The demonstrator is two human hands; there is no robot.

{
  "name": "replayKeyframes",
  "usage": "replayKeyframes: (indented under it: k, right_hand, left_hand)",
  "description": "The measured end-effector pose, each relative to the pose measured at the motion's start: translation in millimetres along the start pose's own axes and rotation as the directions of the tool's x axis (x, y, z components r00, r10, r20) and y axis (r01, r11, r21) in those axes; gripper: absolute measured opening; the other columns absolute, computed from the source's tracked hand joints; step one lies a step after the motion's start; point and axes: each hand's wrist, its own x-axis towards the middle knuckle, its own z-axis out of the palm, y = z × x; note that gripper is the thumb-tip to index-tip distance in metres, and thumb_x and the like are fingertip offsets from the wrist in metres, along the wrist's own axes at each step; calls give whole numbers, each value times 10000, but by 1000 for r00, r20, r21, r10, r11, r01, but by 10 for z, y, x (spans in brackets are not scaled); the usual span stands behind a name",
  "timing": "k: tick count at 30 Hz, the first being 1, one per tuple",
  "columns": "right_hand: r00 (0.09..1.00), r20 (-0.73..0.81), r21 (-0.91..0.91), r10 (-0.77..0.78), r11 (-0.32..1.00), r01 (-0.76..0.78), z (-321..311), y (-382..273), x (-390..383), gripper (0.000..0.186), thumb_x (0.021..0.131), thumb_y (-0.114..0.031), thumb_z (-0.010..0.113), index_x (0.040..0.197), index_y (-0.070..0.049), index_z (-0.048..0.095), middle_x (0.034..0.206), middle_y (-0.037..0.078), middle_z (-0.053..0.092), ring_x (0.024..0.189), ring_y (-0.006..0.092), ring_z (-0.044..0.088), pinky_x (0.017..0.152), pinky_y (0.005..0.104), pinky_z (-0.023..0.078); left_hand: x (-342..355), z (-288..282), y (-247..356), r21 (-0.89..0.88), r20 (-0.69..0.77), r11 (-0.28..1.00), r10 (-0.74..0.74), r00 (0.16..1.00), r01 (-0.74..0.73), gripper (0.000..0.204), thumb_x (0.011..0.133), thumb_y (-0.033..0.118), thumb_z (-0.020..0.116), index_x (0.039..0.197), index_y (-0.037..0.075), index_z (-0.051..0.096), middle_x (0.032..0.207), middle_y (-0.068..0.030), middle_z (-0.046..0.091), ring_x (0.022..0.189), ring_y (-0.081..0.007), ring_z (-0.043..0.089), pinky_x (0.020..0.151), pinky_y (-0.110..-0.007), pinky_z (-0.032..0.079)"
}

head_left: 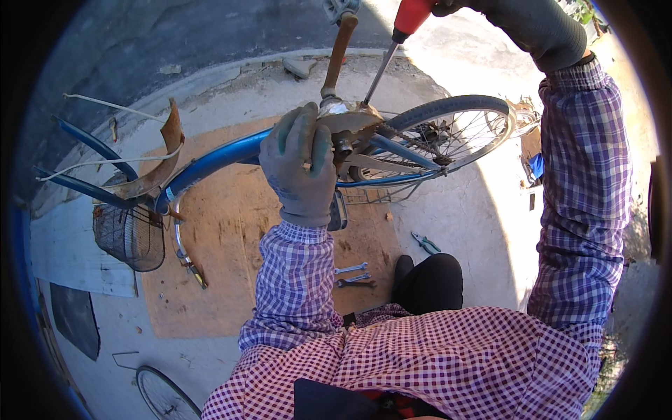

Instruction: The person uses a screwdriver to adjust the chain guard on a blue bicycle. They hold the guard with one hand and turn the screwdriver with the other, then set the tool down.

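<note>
A blue bicycle lies upside down before me, its frame tube (222, 152) running leftward from the crank area. My left hand (299, 168), in a grey glove, is closed around the frame beside the rusty bottom bracket (353, 124). In my gloved right hand (535, 29), at the upper right, is a screwdriver (413, 17) with a red handle. Its tip touches the metal near the bottom bracket; the handle's end is cut off by the picture's edge. A rusty crank arm (340, 56) points up between my hands.
The rear wheel (455, 112) stays mounted at right. Fork legs (84, 189), a rusty mudguard (168, 133) and a wire basket (129, 234) are at left. Wrenches (355, 274) and pliers (425, 242) lie near my knee. A loose wheel (164, 392) rests lower left.
</note>
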Motion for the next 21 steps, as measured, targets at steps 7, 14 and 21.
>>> replayKeyframes:
  k: [7,14,21]
  right_hand:
    - [990,-111,-25,93,995,-96,-8,5,-125,257,1005,-107,673,1234,9,688,958,68,714,802,130,649,741,285,569]
    - [957,-170,-143,236,955,-261,-12,-111,-174,424,1023,-398,682,1149,6,712,797,15,666,608,91,562,558,258,494]
    - [890,-177,-113,421,889,-443,-43,-92,-232,331,989,-258,696,1202,-7,670,909,44,667,677,102,562,625,277,513]
  left_hand:
    - [-5,103,-150,35,110,999,-21,994,18,404,941,155,734,1340,116,681,1210,-133,713,1111,-310,685,889,-445,566]
    - [-71,176,-218,13,149,996,-85,985,84,395,960,185,725,1349,134,685,1165,-131,736,1034,-302,716,868,-446,567]
    - [-72,197,-186,2,139,996,-89,986,90,379,963,197,731,1337,152,699,1158,-131,730,1014,-306,712,860,-445,555]
